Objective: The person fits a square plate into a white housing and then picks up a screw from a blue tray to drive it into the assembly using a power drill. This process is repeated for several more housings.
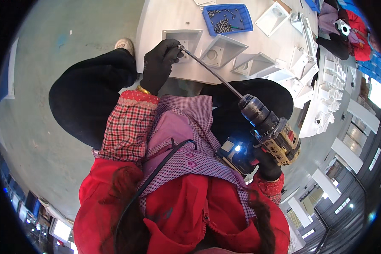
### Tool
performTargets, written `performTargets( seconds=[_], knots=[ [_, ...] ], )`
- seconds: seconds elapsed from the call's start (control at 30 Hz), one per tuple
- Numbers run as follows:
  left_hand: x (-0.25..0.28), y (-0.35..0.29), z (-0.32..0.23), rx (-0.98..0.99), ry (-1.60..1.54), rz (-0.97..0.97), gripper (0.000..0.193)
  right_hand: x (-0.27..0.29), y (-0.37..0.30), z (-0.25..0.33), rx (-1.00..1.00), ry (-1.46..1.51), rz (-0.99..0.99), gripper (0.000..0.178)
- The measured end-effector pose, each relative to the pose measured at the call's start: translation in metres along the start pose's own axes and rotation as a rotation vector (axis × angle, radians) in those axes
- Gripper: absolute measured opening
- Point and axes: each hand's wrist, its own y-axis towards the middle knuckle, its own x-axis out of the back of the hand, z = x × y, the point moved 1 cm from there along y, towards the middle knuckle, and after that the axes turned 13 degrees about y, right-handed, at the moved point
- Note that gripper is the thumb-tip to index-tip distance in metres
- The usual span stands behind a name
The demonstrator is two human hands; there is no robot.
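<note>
My right hand [267, 166], in a dark glove, is wrapped round the handle of a yellow and black cordless drill [281, 142], whose lamp is lit. From its chuck a long thin driver bit [216, 74] points up and left toward the table. At the bit's far end, the gloved fingers of my left hand [156, 65] pinch a small metal fastener [181, 47]; its exact kind is too small to tell. Just behind the bit stand white box-shaped brackets [221, 51], with sloped sides and a round hole, on the white table [156, 17].
A blue tray [249, 20] of loose metal fasteners sits farther back on the table. More white brackets [273, 19] lie along its right side. At the far right, another person in red [360, 31] holds a white part. My knees are under the near table edge.
</note>
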Motion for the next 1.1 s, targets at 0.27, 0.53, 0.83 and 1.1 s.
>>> performTargets(
  seconds=[0.27, 0.53, 0.83, 1.1],
  knots=[
    [0.003, 0.001, 0.008, -0.152, 0.277, 0.028, 0.017, -0.002, -0.006, 0.008, -0.043, 0.07, 0.076, 0.038],
    [0.003, 0.0, 0.008, -0.192, 0.387, 0.063, 0.016, -0.023, -0.004, 0.03, -0.011, -0.139, -0.041, 0.034],
    [-0.006, 0.003, 0.016, -0.017, 0.181, 0.089, 0.016, -0.016, 0.005, 0.045, 0.001, -0.237, 0.118, 0.044],
    [-0.031, 0.011, 0.064, -0.153, 0.469, -0.064, 0.015, -0.069, 0.059, 0.082, 0.336, -0.898, 0.322, 0.041]
  ],
)
